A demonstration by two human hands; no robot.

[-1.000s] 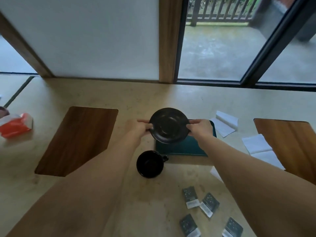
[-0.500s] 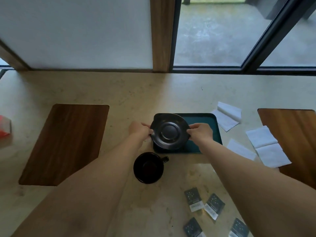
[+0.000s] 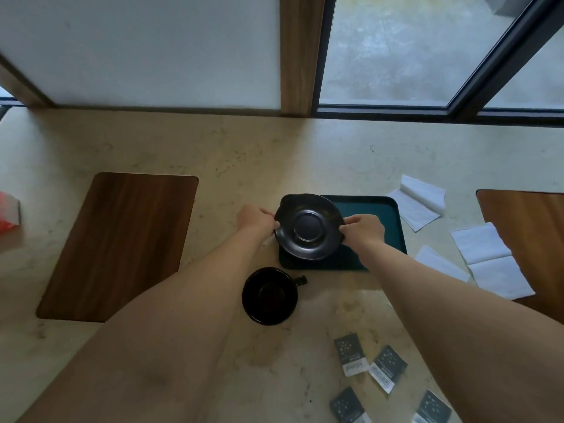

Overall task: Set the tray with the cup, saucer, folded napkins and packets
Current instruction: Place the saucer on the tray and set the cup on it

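Note:
Both hands hold a black saucer (image 3: 308, 229) by its rim over the left part of a dark teal tray (image 3: 384, 215). My left hand (image 3: 254, 218) pinches the saucer's left edge and my right hand (image 3: 363, 228) its right edge. I cannot tell whether the saucer touches the tray. A black cup (image 3: 270, 296) stands on the stone table just in front of the tray, handle to the right. White napkins (image 3: 419, 203) lie right of the tray, more napkins (image 3: 488, 257) further right. Several dark packets (image 3: 351, 354) lie at the near right.
A dark wooden board (image 3: 122, 242) lies on the left of the table and another board (image 3: 531, 221) on the right. A red and white pack (image 3: 9, 209) sits at the far left edge. A wall and window frames stand behind the table.
The saucer, held in both hands, has come down from a tilted pose to nearly flat over the tray's left side. The view has tipped downward.

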